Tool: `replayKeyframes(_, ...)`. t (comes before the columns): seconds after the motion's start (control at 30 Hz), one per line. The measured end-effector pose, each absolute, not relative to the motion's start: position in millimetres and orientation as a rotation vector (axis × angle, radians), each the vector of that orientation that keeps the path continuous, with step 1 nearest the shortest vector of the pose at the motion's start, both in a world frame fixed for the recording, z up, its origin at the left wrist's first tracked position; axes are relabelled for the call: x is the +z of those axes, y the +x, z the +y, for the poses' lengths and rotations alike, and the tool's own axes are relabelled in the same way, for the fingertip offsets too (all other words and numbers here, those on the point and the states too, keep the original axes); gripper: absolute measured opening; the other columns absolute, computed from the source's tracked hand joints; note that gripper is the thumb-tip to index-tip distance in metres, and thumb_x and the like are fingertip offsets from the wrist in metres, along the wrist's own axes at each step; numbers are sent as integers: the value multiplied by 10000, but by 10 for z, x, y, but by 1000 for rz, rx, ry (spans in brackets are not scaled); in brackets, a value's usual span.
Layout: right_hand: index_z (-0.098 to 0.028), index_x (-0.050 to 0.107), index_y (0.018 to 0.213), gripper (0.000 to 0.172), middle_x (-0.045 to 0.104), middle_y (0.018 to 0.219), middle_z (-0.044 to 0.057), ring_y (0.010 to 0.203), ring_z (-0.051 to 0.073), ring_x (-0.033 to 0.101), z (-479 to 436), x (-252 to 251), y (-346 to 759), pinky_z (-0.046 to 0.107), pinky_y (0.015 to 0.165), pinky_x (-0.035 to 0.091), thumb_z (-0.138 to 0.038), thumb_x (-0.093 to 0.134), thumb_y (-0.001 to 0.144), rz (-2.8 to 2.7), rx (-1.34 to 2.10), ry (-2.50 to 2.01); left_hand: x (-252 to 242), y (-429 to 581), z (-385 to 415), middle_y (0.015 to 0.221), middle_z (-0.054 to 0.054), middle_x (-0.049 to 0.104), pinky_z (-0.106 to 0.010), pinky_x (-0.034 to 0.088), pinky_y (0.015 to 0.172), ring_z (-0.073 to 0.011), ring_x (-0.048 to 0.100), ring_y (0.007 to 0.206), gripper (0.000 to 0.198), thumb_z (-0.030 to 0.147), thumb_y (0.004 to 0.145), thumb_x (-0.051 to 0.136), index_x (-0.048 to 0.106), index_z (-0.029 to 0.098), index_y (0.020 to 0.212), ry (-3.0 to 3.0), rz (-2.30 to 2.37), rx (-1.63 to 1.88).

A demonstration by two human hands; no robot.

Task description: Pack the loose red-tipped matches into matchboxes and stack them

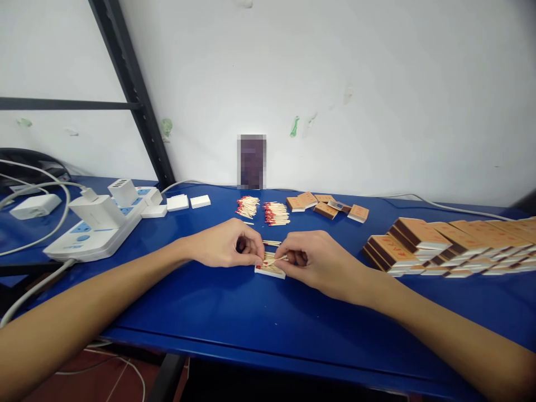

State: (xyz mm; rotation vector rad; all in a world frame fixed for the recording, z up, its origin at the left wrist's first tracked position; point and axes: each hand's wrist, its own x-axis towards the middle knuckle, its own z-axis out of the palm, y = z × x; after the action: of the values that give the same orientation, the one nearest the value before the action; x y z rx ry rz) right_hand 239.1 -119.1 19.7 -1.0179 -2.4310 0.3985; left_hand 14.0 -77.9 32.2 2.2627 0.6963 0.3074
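Observation:
A white matchbox tray (274, 273) lies on the blue table between my hands, with matches (271, 258) in it. My left hand (234, 245) is closed at the tray's left side, its thumb and finger pinching red match heads. From the right, my right hand (312, 258) pinches the plain ends of matches over the tray. A few loose matches (272, 243) lie just behind the tray. Farther back are two piles of red-headed matches, a left pile (248, 206) and a right pile (276, 214).
Orange-brown matchbox sleeves (324, 206) lie scattered behind my right hand. Many matchboxes are stacked (444, 245) at the right. White trays (178, 202) sit at the left, near a power strip (100, 237) with chargers and cables. A pixelated dark object (252, 162) stands against the wall.

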Motion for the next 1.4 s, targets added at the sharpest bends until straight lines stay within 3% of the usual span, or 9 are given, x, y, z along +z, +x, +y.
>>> replayKeyframes(0.23, -185, 686, 788, 108, 585, 621, -19, 545, 95, 493, -1167, 172, 2400, 226, 548, 375, -234, 615, 853, -2435, 386, -996, 325, 155, -766, 705, -24, 668, -221, 414, 598, -96, 556, 620, 199, 310, 818, 679, 686, 129, 902, 2177, 688, 331)
replayKeyframes(0.53, -197, 711, 802, 146, 640, 668, 0, 563, 100, 517, -1128, 155, 2391, 229, 550, 382, -289, 622, 873, -2423, 433, -978, 204, 170, -695, 643, 14, 634, -216, 340, 523, -88, 503, 550, 399, 440, 746, 741, 645, 148, 1000, 2073, 768, 322)
replayKeyframes(0.8, -193, 723, 827, 182, 610, 677, 7, 582, 104, 505, -1144, 139, 2411, 232, 564, 370, -267, 573, 901, -2520, 281, -935, 249, 157, -723, 697, -7, 647, -233, 355, 569, -94, 503, 589, 306, 422, 887, 579, 650, 157, 1024, 2199, 700, 293)
replayKeyframes(1.07, -191, 715, 878, 154, 629, 647, -3, 550, 101, 503, -1129, 112, 2403, 226, 541, 354, -246, 572, 896, -2517, 279, -1007, 252, 152, -736, 670, 6, 626, -232, 352, 568, -94, 474, 579, 317, 424, 869, 598, 635, 163, 1047, 2254, 687, 280)
replayKeyframes(1.4, -180, 701, 776, 127, 639, 658, -8, 544, 87, 517, -1160, 111, 2383, 217, 535, 377, -220, 609, 854, -2458, 425, -992, 261, 156, -753, 671, 7, 630, -242, 367, 595, -101, 494, 599, 338, 445, 857, 610, 634, 161, 1037, 2261, 711, 281)
